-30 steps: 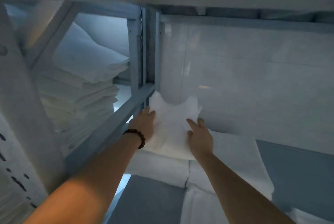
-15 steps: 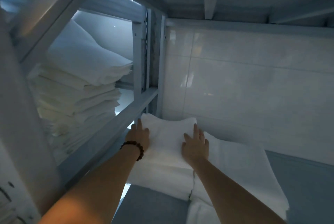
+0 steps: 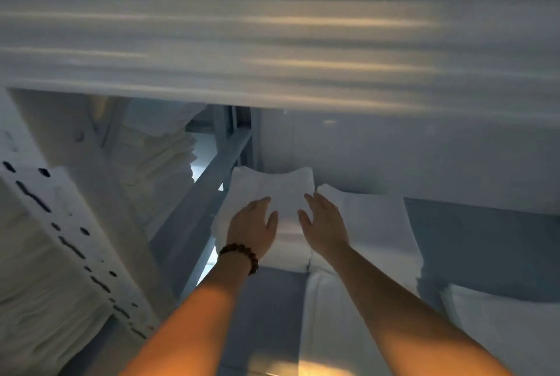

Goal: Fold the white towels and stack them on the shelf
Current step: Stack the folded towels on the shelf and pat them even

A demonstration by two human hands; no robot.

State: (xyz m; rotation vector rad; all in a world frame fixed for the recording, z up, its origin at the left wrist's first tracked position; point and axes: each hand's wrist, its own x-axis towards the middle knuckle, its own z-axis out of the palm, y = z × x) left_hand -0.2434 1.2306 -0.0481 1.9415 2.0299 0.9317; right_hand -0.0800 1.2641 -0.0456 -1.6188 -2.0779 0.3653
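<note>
Closest in, blurred white layers (image 3: 272,42) of stacked linen span the whole top of your view. Below them your two bare forearms reach up from the bottom edge, and the front towel (image 3: 327,315) lies flat on the shelf (image 3: 485,239) under your right arm. A dark beaded bracelet (image 3: 239,257) circles your left wrist.

Now the hands: your left hand (image 3: 253,225) lies palm down on the folded towel (image 3: 272,193), fingers straight and loose, gripping nothing. Your right hand (image 3: 325,224) is at that towel's right edge, fingers spread and relaxed too. Whether it presses the cloth or floats just above it, you can't tell from here.

The folded towel tops a stack in the back left corner of the shelf, just beside the blue-grey frame rail (image 3: 209,193). Touching it on the right is a second stack (image 3: 372,224), a little lower.

Out to your left stands a white perforated post (image 3: 60,224), and past the rail a neighbouring pile (image 3: 163,163) of white towels fills the next bay. Farthest back, the tiled wall (image 3: 394,157) closes off the shelf.
</note>
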